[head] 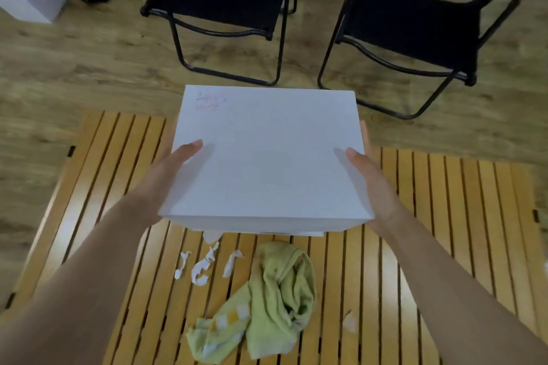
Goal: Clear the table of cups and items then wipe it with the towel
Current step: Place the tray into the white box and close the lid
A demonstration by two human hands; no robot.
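Head view, nearest first: a crumpled green towel (pixel 275 299) lies on the slatted wooden table (pixel 444 216), with torn white paper scraps (pixel 201 267) just beside it at ten o'clock. Beyond them both hands — left hand (pixel 166 184), right hand (pixel 376 187) — grip a white box (pixel 267 157) by its sides, thumbs flat on the lid. Two black folding chairs (pixel 225 0) stand at twelve o'clock.

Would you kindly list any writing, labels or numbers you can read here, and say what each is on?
Top line, far left corner of the white rectangular box lid: blue handwriting, perhaps starting with "2", otherwise too blurred to read.
Second line, just below it: red handwriting, too blurred to read.
No other text is visible.
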